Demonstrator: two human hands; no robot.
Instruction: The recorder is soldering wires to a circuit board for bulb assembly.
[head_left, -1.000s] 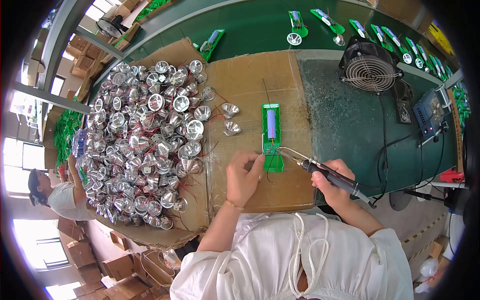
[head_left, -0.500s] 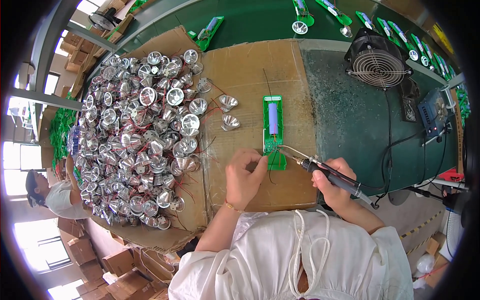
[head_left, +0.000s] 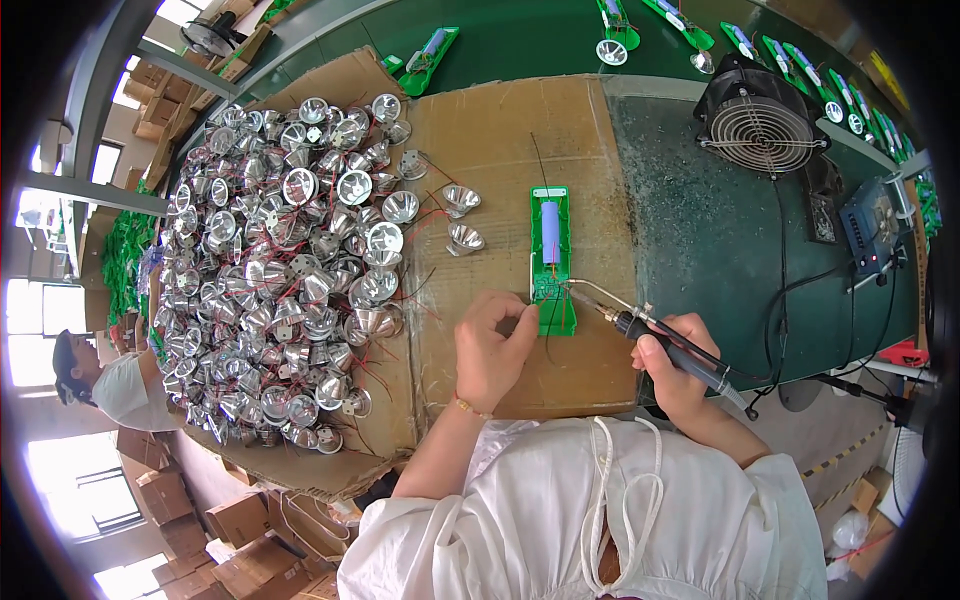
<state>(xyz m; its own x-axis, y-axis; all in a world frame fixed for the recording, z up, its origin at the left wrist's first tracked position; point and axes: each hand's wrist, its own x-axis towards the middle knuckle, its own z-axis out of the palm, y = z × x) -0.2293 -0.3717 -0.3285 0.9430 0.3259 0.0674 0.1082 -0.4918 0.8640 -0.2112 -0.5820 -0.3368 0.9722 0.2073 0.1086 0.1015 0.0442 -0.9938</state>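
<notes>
A green plastic flashlight housing (head_left: 556,322) lies lengthwise on the cardboard, with a purple cylindrical battery (head_left: 550,232) and a small circuit board (head_left: 547,289) in it. Thin dark wires stick out at its far end and beside its near end. My left hand (head_left: 490,345) is at the housing's near left edge, thumb and forefinger pinched together; what lies between them is hidden. My right hand (head_left: 672,372) grips a soldering iron (head_left: 684,358) like a pen. A thin metal tube runs along the iron. Its tip is at the right edge of the circuit board.
A big heap of silver reflector cups (head_left: 285,270) with red wires covers the left cardboard. Two loose reflectors (head_left: 463,237) lie near the housing. At right are a black fan (head_left: 762,135), a blue soldering station (head_left: 868,225) and cables. More green housings (head_left: 428,62) line the far side.
The iron's tip has moved slightly right and up along the circuit board. My left hand stays pinched beside the housing. The whole view has shifted a little.
</notes>
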